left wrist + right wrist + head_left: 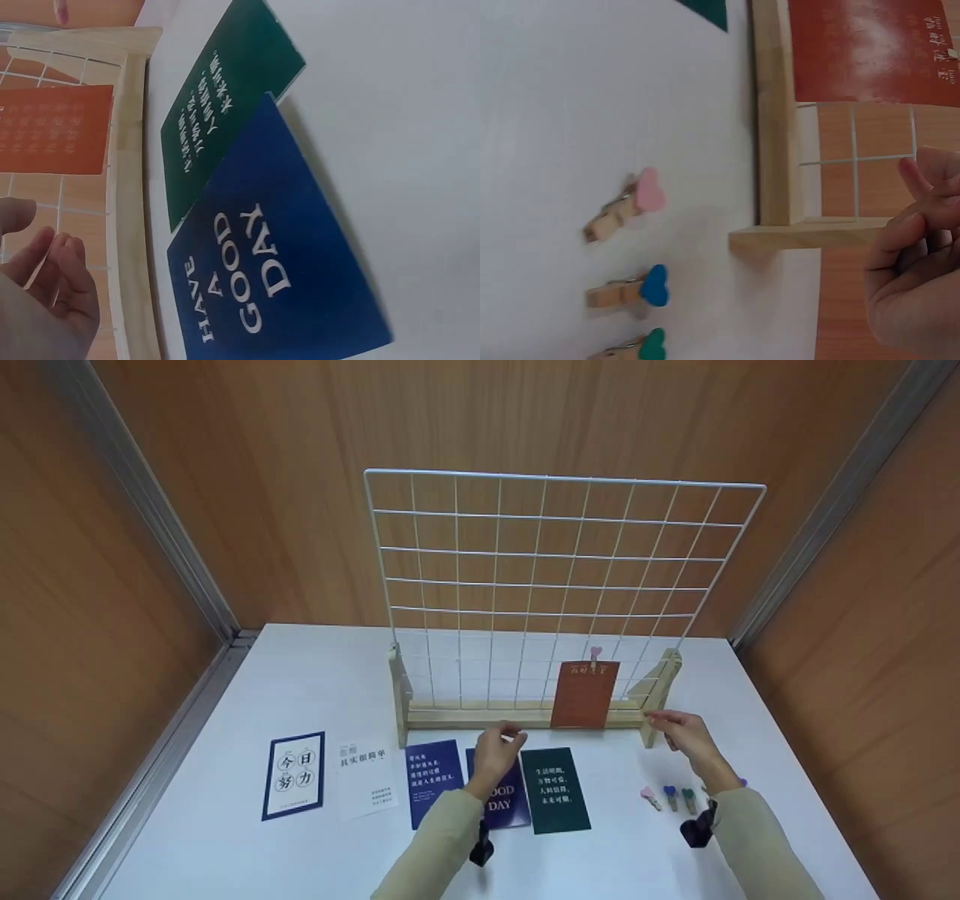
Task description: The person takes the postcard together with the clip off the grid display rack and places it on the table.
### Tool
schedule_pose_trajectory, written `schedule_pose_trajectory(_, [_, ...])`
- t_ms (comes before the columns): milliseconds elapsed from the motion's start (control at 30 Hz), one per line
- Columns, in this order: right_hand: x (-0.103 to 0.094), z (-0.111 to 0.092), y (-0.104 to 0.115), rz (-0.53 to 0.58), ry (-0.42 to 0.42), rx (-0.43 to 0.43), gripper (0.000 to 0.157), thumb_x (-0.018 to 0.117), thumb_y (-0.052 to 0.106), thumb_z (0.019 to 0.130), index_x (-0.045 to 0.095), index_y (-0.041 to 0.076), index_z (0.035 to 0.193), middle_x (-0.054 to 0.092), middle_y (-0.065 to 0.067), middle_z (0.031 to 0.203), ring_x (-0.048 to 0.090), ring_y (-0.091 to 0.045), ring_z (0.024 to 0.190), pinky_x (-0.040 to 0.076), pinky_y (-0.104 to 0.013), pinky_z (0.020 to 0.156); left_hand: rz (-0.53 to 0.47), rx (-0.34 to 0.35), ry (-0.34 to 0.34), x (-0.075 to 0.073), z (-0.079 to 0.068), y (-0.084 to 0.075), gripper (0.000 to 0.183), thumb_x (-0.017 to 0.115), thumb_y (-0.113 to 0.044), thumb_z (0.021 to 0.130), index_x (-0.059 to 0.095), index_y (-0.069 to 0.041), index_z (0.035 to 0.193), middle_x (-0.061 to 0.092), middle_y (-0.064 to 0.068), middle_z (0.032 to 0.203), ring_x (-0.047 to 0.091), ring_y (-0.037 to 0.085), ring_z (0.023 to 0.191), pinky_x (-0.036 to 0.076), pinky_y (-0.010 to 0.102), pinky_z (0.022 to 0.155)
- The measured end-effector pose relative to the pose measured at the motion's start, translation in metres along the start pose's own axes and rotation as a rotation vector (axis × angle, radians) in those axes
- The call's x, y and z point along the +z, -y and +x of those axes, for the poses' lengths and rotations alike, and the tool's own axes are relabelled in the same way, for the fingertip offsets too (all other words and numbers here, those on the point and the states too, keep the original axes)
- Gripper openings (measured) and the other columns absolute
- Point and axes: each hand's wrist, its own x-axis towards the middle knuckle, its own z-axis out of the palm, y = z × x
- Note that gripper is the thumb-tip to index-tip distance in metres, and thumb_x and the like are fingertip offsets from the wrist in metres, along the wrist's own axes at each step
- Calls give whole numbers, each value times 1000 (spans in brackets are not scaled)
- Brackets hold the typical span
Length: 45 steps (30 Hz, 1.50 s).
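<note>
My left hand hovers over the blue "HAVE A GOOD DAY" card, fingers loosely bent with nothing between them. Beside that card lies a dark green card. My right hand, loosely curled and holding nothing visible, is near the right wooden foot of a white wire grid rack. A red-orange card hangs low on the grid under a clothespin with a pink heart. Small wooden clothespins with pink, blue and green hearts lie near my right wrist.
Left of my left hand lie a navy card, a white card and a blue-bordered card. A purple heart shows beside my right wrist. Wooden panels enclose the white table at the back and sides.
</note>
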Motion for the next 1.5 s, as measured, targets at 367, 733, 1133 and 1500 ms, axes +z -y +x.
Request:
schedule_pose_trajectory(367, [20, 21, 65, 21, 8, -120, 36, 54, 16, 88, 52, -6, 116, 51, 3, 68, 43, -5, 53, 38, -19, 48, 5, 77, 104, 6, 23, -22, 28, 62, -13, 82, 59, -2, 108, 55, 11, 99, 56, 18, 81, 47, 26, 66])
schedule_pose_trajectory(733, [32, 36, 95, 42, -69, -142, 33, 55, 15, 87, 54, -1, 116, 48, 0, 61, 44, -8, 53, 41, -18, 47, 48, 65, 115, 14, 37, -41, 32, 61, -15, 83, 56, -4, 113, 57, 10, 104, 56, 16, 80, 46, 26, 65])
schedule_pose_trajectory(1133, [43, 42, 102, 59, -11, -191, 37, 57, 18, 85, 54, 3, 118, 51, -4, 58, 45, -7, 48, 40, -17, 46, -13, 31, 124, 18, 46, -49, 37, 59, -16, 84, 51, -8, 120, 56, 14, 109, 55, 15, 76, 46, 26, 63])
schedule_pose_trajectory(1500, [56, 51, 98, 44, 29, -71, 41, 51, 11, 88, 44, 4, 128, 48, -3, 60, 44, -8, 49, 40, -20, 47, -52, -27, 137, 29, 50, -52, 36, 57, -15, 86, 50, -9, 121, 56, 12, 108, 55, 20, 91, 46, 28, 72])
